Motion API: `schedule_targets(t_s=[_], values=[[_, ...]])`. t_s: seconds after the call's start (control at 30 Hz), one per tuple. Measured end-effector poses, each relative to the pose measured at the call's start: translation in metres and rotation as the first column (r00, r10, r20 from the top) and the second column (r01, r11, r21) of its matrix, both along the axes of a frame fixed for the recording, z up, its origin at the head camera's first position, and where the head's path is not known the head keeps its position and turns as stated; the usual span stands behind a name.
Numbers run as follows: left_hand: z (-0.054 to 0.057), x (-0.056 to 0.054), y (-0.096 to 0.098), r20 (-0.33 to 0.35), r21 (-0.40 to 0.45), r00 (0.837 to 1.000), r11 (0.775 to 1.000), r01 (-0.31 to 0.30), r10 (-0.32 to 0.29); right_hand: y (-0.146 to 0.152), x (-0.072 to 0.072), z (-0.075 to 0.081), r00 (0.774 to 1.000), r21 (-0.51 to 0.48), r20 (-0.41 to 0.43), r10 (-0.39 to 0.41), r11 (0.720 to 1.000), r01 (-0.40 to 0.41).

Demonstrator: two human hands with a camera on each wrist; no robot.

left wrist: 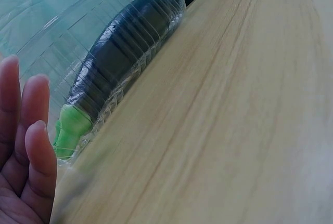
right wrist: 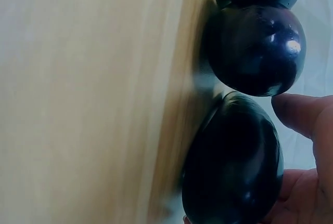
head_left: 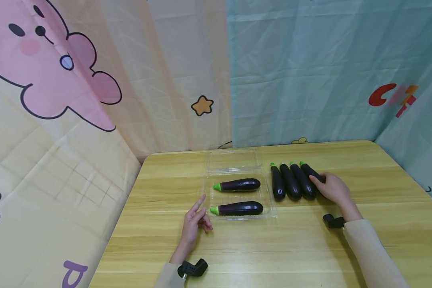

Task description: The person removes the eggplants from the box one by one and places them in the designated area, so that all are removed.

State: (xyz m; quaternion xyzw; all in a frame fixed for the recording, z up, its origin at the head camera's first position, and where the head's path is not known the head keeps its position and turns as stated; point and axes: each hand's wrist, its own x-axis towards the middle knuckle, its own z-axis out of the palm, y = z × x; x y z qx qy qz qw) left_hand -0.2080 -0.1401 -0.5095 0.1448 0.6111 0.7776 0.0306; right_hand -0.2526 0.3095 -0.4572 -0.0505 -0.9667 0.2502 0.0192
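Note:
A clear plastic clamshell box [head_left: 237,196] lies with its lid folded back on the wooden table. Two dark purple eggplants lie crosswise in it, the far eggplant [head_left: 241,185] and the near eggplant [head_left: 240,209], green stems to the left. My left hand [head_left: 195,222] hovers by the box's near left corner, fingers loose and holding nothing; the left wrist view shows it beside a green stem [left wrist: 73,125]. To the right of the box, several eggplants lie side by side. My right hand [head_left: 333,188] grips the rightmost eggplant [head_left: 311,172], thumb on its left side; its rounded end [right wrist: 234,167] fills the right wrist view.
The neighbouring eggplant [head_left: 303,182] lies close against the gripped one. Bare wooden tabletop [head_left: 273,248] stretches in front of the box. A printed curtain [head_left: 173,80] hangs behind the table's back edge, another along the left.

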Motion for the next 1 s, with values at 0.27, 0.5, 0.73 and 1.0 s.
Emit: schedule_targets(t_s=[0.27,0.5,0.73,1.0], values=[[0.003,0.001,0.0,0.033,-0.004,0.999,1.0,-0.004,0.004,0.0,0.001,-0.003,0.999,0.023,-0.036,0.01,1.0,-0.009],[-0.001,-0.001,0.0,0.032,-0.013,0.999,1.0,-0.012,0.013,0.001,0.001,-0.003,0.999,0.028,-0.033,0.003,1.0,-0.002],[-0.001,-0.001,0.0,0.039,-0.013,0.999,1.0,-0.016,0.016,0.0,0.002,-0.002,0.999,0.02,-0.05,-0.014,1.0,0.015],[0.0,0.0,0.0,0.038,-0.011,0.999,1.0,-0.01,0.011,-0.012,0.004,0.002,0.979,-0.02,-0.2,-0.037,0.999,0.034]])
